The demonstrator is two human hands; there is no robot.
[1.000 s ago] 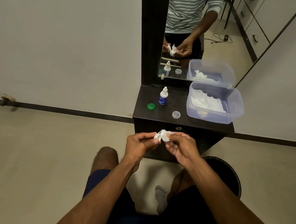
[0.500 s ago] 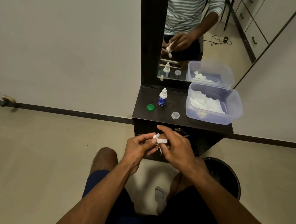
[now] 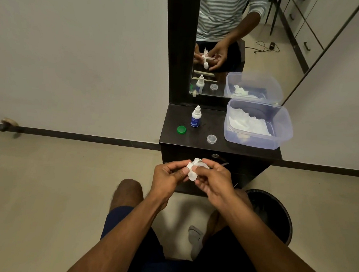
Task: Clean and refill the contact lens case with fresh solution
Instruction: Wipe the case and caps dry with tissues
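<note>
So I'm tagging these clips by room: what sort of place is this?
Most likely a bedroom or dressing corner at home. A narrow dark dressing unit with a tall mirror stands against a plain wall, a black bin beside it, and drawer fronts show in the reflection.

I am finding no legible text here: the solution bottle [image 3: 196, 117], standing near the back edge of the dark dresser top [image 3: 175, 122], is wearing a blue label with pale markings too small and blurred for me to read.
</note>
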